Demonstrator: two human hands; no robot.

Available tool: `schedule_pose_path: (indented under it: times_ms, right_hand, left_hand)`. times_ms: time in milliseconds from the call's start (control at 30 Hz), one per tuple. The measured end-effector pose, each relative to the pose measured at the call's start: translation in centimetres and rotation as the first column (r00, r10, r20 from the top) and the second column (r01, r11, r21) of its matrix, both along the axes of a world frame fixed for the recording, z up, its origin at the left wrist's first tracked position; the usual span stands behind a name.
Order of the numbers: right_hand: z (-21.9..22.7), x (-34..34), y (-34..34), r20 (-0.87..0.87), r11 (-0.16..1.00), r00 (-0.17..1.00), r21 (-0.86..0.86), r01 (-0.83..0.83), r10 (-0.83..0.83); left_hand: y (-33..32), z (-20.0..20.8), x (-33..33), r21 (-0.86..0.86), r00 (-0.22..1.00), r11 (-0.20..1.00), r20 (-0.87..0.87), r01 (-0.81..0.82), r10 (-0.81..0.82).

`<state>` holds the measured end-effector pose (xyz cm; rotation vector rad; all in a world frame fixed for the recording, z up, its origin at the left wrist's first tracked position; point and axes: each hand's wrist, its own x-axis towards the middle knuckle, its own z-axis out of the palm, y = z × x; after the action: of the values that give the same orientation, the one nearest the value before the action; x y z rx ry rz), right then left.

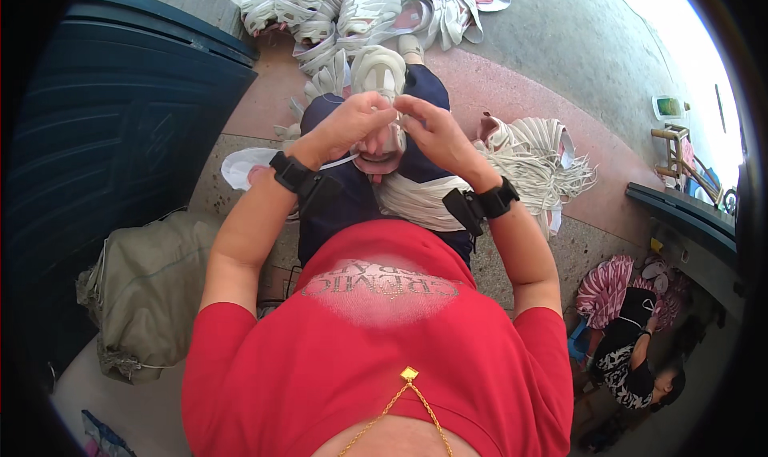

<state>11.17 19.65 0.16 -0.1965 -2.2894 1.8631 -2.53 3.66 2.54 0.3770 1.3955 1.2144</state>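
Observation:
A pale off-white shoe (379, 67) with a pinkish lining lies between my knees, its toe pointing away from me. Over its middle my left hand (352, 127) is closed, the thumb and forefinger pinched together. Opposite it, my right hand (437, 131) pinches too, its fingertips close to the left ones. What either pinch holds is too small to make out. A white shoelace (341, 162) sticks out to the left below my left hand. Across my lap, under my right wrist, lies a bundle of white laces (424, 201).
Stacked white shoe uppers (368, 9) lie on the floor ahead. More uppers with loose laces (532, 157) are heaped on my right. At left are a dark blue door (120, 113) and a grey-green sack (156, 289). Another person (632, 361) sits at lower right by pink-striped bundles (604, 289).

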Motion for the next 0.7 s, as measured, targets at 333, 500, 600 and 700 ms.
schedule_pose_path:
  times_ms: [333,500,600,700]
  right_hand:
    - [-3.4,-5.6,0.4,0.248,0.989,0.965,0.141,0.052,-0.086]
    - [-5.2,-6.4,1.6,0.282,0.952,0.946,0.298,0.072,-0.160]
    - [-5.8,-6.9,1.8,0.308,0.919,0.938,0.394,0.025,-0.158]
    - [-6.7,-7.5,1.9,0.270,0.853,0.954,0.521,-0.033,-0.128]
  left_hand:
    - [0.3,-1.8,-4.4,-0.140,0.963,0.953,-0.005,-0.268,0.270]
    - [0.4,-6.2,-5.2,-0.129,0.864,0.969,-0.488,-0.210,0.122]
    - [0.9,-6.7,-4.7,-0.132,0.754,0.979,-0.656,-0.158,0.033]
    - [1.5,-6.8,-4.7,-0.136,0.734,0.980,-0.679,-0.142,0.012]
